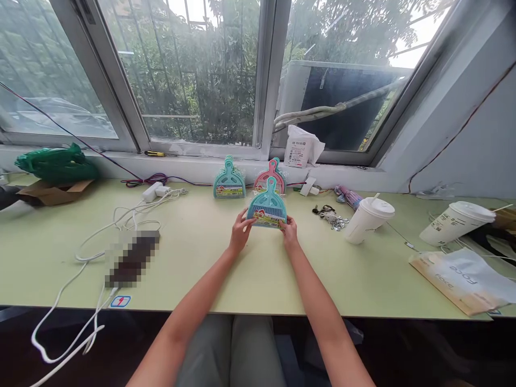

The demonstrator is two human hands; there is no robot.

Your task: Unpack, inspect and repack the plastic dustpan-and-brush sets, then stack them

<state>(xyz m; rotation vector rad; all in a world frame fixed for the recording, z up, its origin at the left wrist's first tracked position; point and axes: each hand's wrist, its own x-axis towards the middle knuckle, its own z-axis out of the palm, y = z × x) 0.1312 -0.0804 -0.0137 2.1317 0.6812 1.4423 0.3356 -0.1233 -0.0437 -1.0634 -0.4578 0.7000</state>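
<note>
L hand (241,230) & R hand (289,233), abt equally near, pinch the lower corners of the front teal dustpan pack (266,203), its handle axis pointing up/away from the grip, just in front of the pink pack (274,170); contact w/ desk (189,242) unclear.

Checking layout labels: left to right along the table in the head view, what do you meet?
Green bag → white plug adapter → rear teal dustpan set → held teal dustpan set → bunch of keys → nearer-centre white cup → far-right white cup.
</note>
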